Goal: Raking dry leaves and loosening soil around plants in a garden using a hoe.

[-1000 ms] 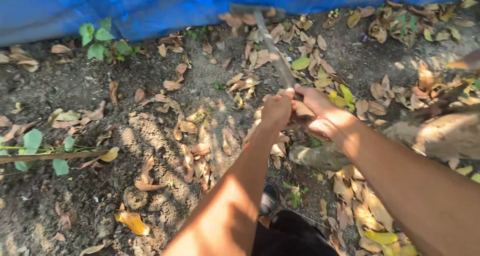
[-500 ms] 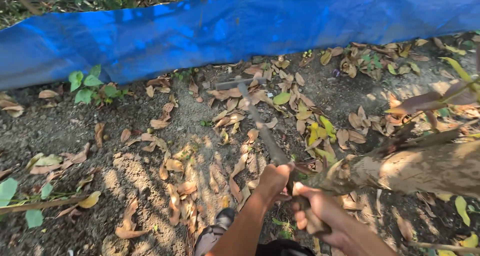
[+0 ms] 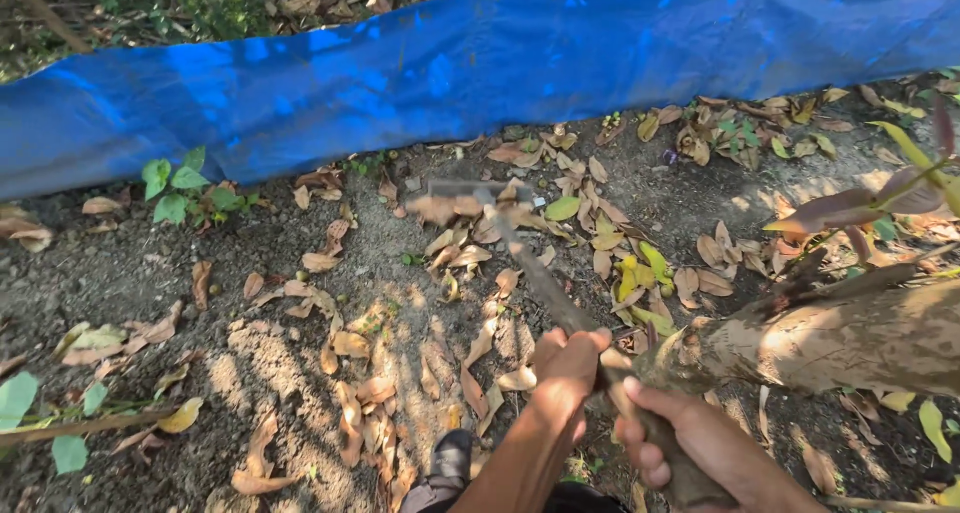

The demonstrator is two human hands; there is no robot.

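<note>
My left hand [image 3: 568, 361] grips the wooden handle of a hoe [image 3: 545, 283] partway along it. My right hand [image 3: 690, 443] holds the same handle lower down, near the frame's bottom edge. The handle runs up and to the left to the hoe's metal blade [image 3: 462, 191], which is blurred and lies among dry brown leaves [image 3: 470, 235] on dark soil, just short of a blue tarp [image 3: 480, 68].
A thick mottled tree trunk [image 3: 850, 338] leans in from the right, close to my right hand. A small green plant [image 3: 180, 191] grows at the tarp's foot on the left. My dark shoe [image 3: 445, 468] shows at the bottom. A thin stick [image 3: 90, 425] lies at far left.
The view has tilted up since a second ago, so the tarp fills more of the top. The hoe blade has pulled back from the tarp's edge, and both hands have dropped lower.
</note>
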